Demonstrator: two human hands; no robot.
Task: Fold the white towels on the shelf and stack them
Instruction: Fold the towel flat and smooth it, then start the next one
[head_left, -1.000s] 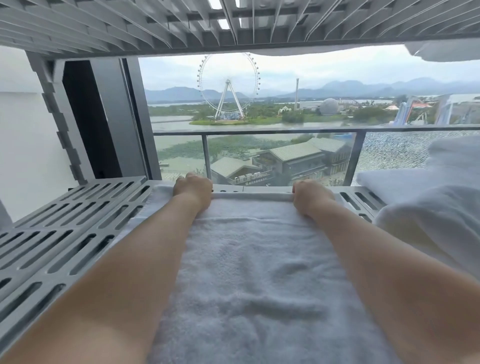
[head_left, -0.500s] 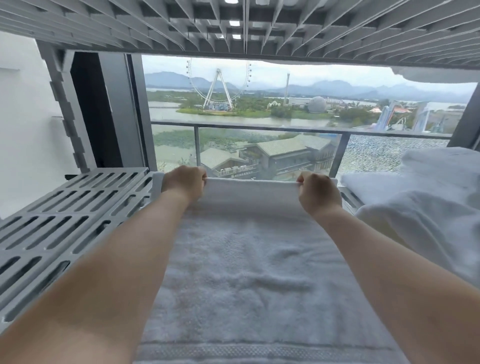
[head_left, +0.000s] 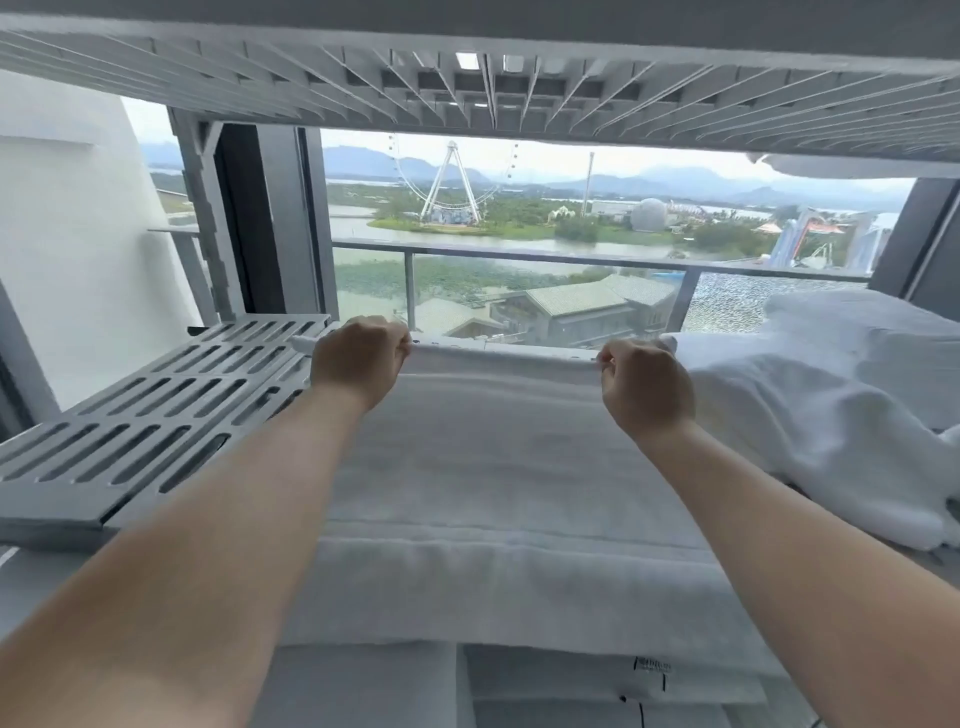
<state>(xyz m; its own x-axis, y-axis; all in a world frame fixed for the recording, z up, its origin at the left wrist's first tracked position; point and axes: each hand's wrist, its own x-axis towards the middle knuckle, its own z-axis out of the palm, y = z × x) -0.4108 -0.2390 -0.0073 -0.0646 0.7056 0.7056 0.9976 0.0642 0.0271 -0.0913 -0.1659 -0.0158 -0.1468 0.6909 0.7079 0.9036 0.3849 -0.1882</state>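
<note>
White towel (head_left: 483, 467) spread flat across the middle of the frame, on the slotted grey shelf (head_left: 156, 410), from the lower edge up to the centre. Far edge lifted a little off the shelf and stretched in a straight line between two fists. Near edge hanging over the shelf front at the bottom of the frame, above more folded white cloth with a small label (head_left: 652, 667).

Left hand (head_left: 358, 364) left of centre, forearm stretched forward from the lower left corner, back of hand facing the camera. Fingers curled tight together into a fist, gripping the far left corner of the towel.

Right hand (head_left: 647, 387) right of centre, forearm coming from the lower right corner, wrist bent slightly. Fingers also closed and pressed together, pinching the far right corner of the towel.

Pile of crumpled white towels (head_left: 831, 395) at the right edge, just beside the right hand. Window (head_left: 519, 234) behind.
</note>
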